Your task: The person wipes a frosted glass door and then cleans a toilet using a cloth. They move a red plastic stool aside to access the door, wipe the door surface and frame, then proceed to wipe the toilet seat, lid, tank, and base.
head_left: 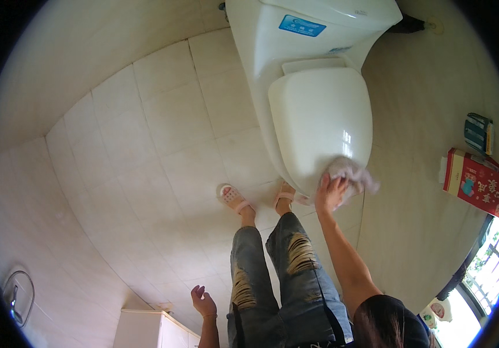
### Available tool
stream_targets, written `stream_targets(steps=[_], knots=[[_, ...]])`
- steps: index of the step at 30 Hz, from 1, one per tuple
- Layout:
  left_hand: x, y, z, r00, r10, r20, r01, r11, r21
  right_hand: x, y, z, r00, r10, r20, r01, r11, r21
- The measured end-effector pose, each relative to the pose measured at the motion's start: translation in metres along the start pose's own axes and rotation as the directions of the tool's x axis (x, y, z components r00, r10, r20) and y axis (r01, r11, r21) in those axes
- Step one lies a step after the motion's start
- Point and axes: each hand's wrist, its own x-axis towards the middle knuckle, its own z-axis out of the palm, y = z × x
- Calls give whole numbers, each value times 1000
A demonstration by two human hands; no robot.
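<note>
A white toilet with its lid [322, 116] down stands ahead of me, slightly to the right. My right hand [332, 194] presses a crumpled greyish-pink cloth [351, 173] against the lid's front right edge. The cloth bunches out beyond my fingers and its right end is blurred. Down by my left thigh hangs my left hand [204, 303], its fingers loosely bent and apart, with nothing in them. It touches neither the toilet nor the cloth.
Pale tiles cover the floor [174, 133]. On the right are a red box [476, 184], a green package [479, 133] and a barred window [490, 261]. A white cabinet [145, 329] stands at the lower left, near a wall-mounted shower fitting [15, 301].
</note>
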Motion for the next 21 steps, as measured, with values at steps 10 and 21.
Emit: stream_targets(steps=[10, 21], knots=[[24, 27, -11, 999, 44, 4, -43, 999, -22, 142, -251, -24, 760, -650, -25, 602, 717, -350], [15, 245, 65, 882, 336, 329, -270, 935, -230, 148, -263, -13, 112, -959, 262, 970, 49, -237]])
